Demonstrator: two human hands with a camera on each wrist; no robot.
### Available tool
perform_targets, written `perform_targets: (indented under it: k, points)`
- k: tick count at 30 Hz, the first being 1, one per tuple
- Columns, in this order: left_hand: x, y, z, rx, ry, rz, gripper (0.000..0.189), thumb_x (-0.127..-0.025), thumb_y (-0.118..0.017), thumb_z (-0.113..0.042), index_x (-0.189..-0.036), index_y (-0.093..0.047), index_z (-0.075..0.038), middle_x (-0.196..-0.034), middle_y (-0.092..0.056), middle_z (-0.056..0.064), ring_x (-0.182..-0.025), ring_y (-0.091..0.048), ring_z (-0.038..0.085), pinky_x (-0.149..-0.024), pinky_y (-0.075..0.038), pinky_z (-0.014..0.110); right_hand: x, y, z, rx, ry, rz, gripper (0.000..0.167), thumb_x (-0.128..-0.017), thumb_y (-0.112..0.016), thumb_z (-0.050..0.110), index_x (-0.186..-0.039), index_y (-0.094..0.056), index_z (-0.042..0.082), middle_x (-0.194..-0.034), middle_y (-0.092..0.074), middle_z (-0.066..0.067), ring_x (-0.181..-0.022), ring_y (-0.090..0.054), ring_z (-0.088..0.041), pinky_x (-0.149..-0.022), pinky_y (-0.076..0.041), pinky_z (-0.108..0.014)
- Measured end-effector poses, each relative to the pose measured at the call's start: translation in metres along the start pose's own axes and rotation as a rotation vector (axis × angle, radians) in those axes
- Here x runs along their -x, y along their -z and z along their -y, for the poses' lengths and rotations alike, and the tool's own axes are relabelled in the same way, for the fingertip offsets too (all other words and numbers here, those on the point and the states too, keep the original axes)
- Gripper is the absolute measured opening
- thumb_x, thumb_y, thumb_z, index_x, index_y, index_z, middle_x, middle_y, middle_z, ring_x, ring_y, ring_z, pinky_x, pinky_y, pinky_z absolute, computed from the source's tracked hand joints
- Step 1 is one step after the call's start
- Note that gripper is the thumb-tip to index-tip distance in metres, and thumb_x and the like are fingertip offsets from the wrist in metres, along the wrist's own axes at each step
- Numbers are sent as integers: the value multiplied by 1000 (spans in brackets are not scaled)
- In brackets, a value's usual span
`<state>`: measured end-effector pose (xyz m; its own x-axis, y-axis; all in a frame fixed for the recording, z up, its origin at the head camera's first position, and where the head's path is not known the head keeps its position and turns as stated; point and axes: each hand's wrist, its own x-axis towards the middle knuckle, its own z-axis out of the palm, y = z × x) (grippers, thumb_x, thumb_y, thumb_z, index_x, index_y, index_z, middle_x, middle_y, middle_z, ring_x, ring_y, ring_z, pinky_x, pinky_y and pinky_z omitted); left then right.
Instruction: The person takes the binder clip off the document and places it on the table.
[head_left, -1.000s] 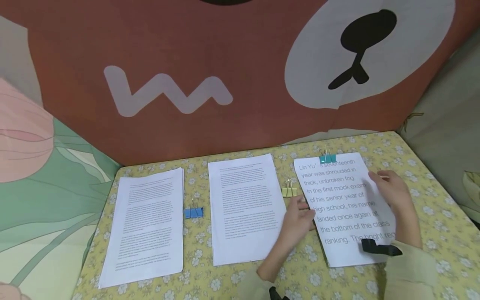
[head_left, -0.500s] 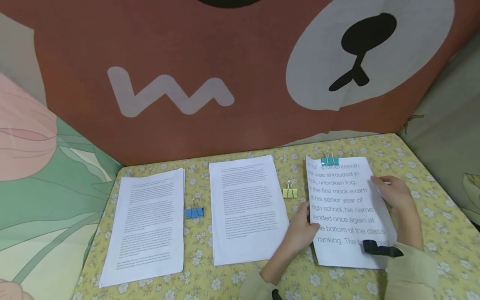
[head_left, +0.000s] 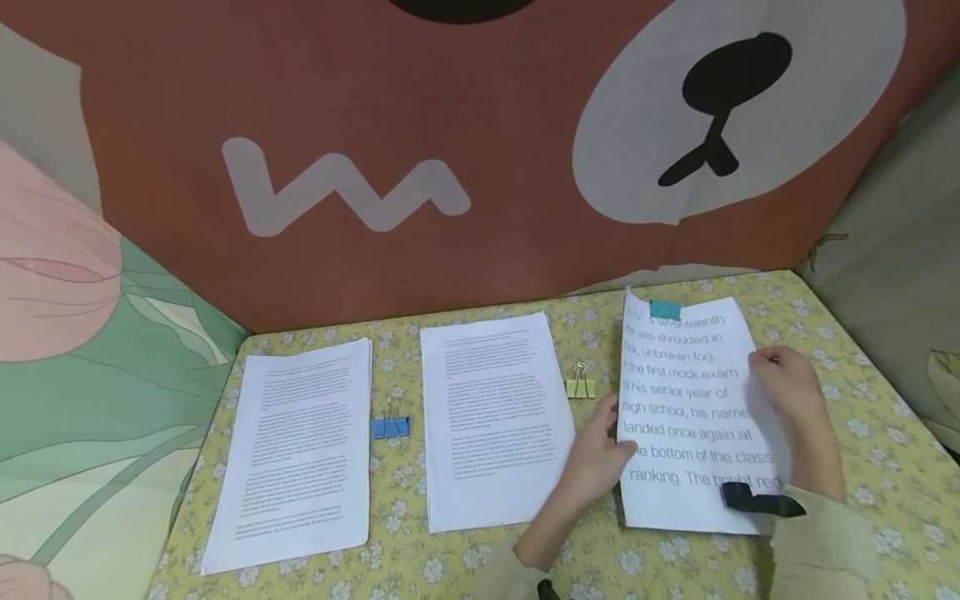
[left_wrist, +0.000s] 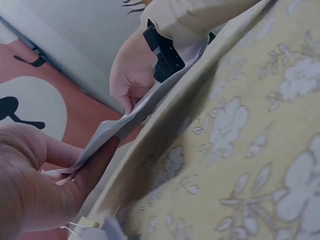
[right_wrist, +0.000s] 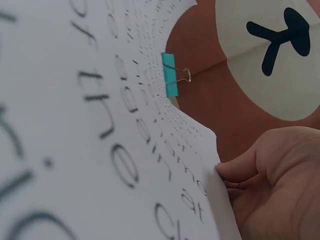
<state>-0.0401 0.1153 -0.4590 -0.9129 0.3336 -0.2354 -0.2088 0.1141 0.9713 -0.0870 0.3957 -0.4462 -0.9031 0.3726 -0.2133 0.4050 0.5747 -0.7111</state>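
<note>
My left hand (head_left: 596, 458) grips the left edge of a large-print paper stack (head_left: 686, 417), thumb on top and fingers underneath. On the opposite edge, my right hand (head_left: 791, 387) pinches the sheets between thumb and fingers. A teal binder clip (head_left: 665, 310) bites the stack's top edge; its wire handles show in the right wrist view. The sheets bow between the hands, and in the left wrist view the paper (left_wrist: 107, 131) is lifted off the tablecloth. Left of it, a yellow binder clip (head_left: 581, 388) stands by a middle paper stack (head_left: 495, 425).
A third paper stack (head_left: 292, 458) lies at the left, with a blue binder clip (head_left: 391, 427) at its right side. The yellow floral tablecloth (head_left: 397, 533) covers the table, which meets a reddish-brown printed backdrop (head_left: 337, 275) at the back.
My left hand has taken hold of the left edge of the clipped stack. The stack has shifted, risen and bowed, and its top edge now tips up. The other stacks have not moved.
</note>
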Motion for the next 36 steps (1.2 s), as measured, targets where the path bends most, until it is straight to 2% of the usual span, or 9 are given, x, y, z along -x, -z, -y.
perform_targets:
  k: [8, 15, 17, 20, 22, 24, 26, 29, 36]
  points:
    - [2, 12, -8, 34, -62, -21, 65, -92, -64, 5, -153, -48, -14, -125, -69, 3, -92, -72, 10, -74, -59, 24, 5, -6, 25, -75, 20, -127, 53, -110, -30, 27, -139, -45, -16, -125, -50, -33, -102, -49, -37, -76, -39, -37]
    - [0, 34, -13, 129, -132, 17, 68, -93, -64, 5, -156, -44, -13, -130, -68, 7, -98, -71, 12, -81, -59, 27, 16, -7, 45, -175, 19, -179, 55, -113, -27, 34, -148, -44, -5, -124, -52, -16, -98, -49, -20, -79, -39, -29]
    - [0, 42, -14, 167, -161, 61, 70, -95, -64, 4, -158, -40, -12, -137, -65, 9, -104, -71, 14, -86, -59, 29, 21, -6, 51, -244, 8, -189, 49, -113, -29, 37, -143, -49, 4, -121, -52, -7, -99, -48, -13, -81, -39, -24]
    - [-1, 55, -15, 226, -212, 141, 70, -97, -62, 4, -160, -35, -9, -142, -60, 12, -113, -69, 20, -92, -58, 31, 27, -5, 59, -359, 33, -209, 31, -113, -33, 36, -124, -56, 18, -109, -51, 3, -96, -48, -7, -78, -40, -17]
    - [-1, 62, -16, 251, -243, 186, 68, -97, -61, 5, -159, -36, -9, -142, -60, 12, -114, -69, 24, -93, -58, 32, 31, -5, 64, -438, 56, -212, 21, -113, -36, 33, -112, -55, 23, -106, -50, 5, -95, -47, -7, -74, -40, -13]
    - [-1, 67, -16, 257, -265, 210, 66, -98, -61, 5, -158, -38, -9, -140, -61, 12, -114, -69, 25, -93, -58, 33, 34, -6, 68, -474, 61, -198, 19, -112, -38, 32, -110, -55, 25, -106, -50, 6, -95, -47, -7, -72, -41, -11]
    - [0, 72, -17, 257, -266, 217, 64, -98, -60, 5, -157, -40, -11, -137, -63, 11, -113, -69, 24, -92, -58, 33, 35, -8, 72, -513, 59, -175, 19, -112, -40, 31, -110, -56, 22, -106, -49, 4, -95, -47, -8, -69, -41, -11]
    - [0, 78, -18, 247, -245, 191, 61, -100, -61, 0, -156, -42, -14, -132, -66, 8, -111, -70, 23, -91, -58, 32, 38, -14, 79, -475, 71, -136, 20, -113, -38, 32, -111, -54, 22, -108, -49, 3, -95, -47, -8, -69, -42, -11]
    - [2, 98, -19, 261, -204, 138, 54, -103, -57, -8, -155, -46, -20, -127, -69, 9, -109, -70, 25, -90, -57, 32, 44, -39, 90, -392, 210, -65, 30, -114, -34, 31, -116, -53, 8, -105, -49, -3, -90, -48, -13, -68, -42, -16]
